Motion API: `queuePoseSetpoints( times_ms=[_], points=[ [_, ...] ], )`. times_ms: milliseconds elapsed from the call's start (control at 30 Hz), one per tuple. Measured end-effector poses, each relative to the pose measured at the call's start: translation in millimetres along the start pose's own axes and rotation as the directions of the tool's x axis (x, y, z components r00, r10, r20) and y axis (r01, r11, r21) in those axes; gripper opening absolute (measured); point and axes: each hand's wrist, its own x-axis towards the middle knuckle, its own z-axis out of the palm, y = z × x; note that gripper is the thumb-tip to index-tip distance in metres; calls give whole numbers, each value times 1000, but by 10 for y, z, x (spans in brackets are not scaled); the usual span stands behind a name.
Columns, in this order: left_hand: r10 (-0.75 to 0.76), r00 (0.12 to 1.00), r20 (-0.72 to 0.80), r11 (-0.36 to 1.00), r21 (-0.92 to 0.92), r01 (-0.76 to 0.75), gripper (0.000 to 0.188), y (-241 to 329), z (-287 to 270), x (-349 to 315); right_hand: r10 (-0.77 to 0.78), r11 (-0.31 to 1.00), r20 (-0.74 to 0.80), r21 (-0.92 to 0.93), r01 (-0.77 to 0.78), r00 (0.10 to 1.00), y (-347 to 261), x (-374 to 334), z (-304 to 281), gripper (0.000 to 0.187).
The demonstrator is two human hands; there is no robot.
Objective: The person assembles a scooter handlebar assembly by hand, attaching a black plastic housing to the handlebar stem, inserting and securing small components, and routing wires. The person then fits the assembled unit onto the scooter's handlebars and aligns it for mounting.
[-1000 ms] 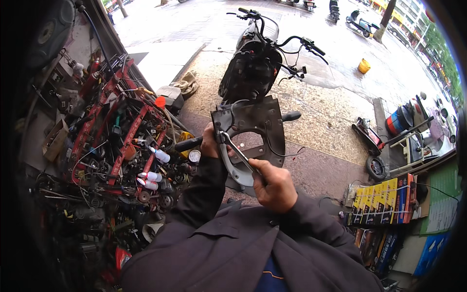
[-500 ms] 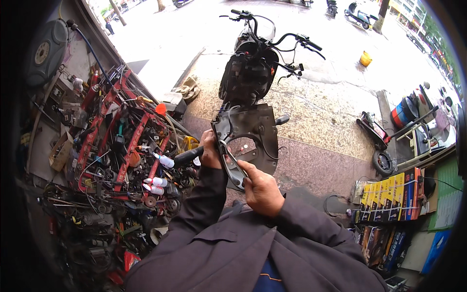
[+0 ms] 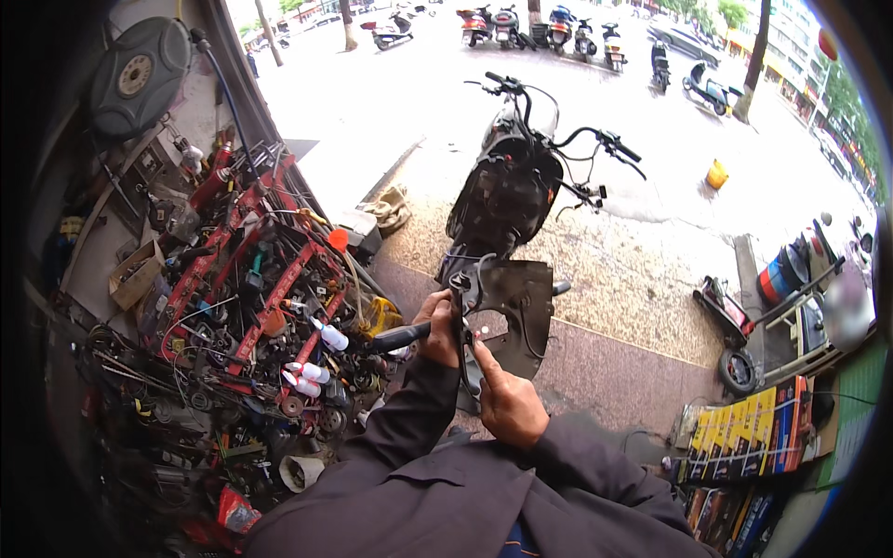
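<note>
A dark plastic scooter panel with a big rounded cut-out stands tilted in front of me. My left hand is closed around its left edge. Lower down, my right hand is at the panel's near rim, index finger stretched along the rim and the other fingers curled; its thumb is hard to make out. Beyond the panel stands a partly stripped scooter, with bare handlebars and hanging cables. A black grip-like bar sticks out left of my left hand.
At left, a red metal rack is heaped with tools, parts and white bottles. Boxes are stacked at right, near a small wheeled frame and a blue-red drum. A yellow bucket and parked scooters stand outside.
My view has tipped up, so the scene sits lower and further right. My right index finger has straightened along the panel's rim, where it was bent before. The left hand keeps its hold.
</note>
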Motion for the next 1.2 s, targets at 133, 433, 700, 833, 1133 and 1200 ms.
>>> queuePoseSetpoints(
  times_ms=[133,433,700,833,1133,1200],
  points=[
    [11,999,36,997,-78,-8,29,3,-105,-24,-31,999,38,-23,32,999,-9,34,12,65],
    [507,858,87,784,366,-501,30,-8,-130,71,73,990,141,109,-89,987,-162,133,-160,62],
    [399,907,138,827,373,-421,27,16,-161,-3,72,984,198,144,-102,978,-204,245,-300,61],
    [292,956,39,925,241,-293,23,6,-155,39,99,986,207,109,-123,973,-213,244,-316,58],
    [115,991,69,889,438,-134,30,-191,-176,-23,191,966,160,144,-214,968,55,15,-96,61],
    [114,989,98,939,313,-139,30,-338,-192,-81,159,971,128,159,-178,979,178,-104,-3,59]
  ],
)
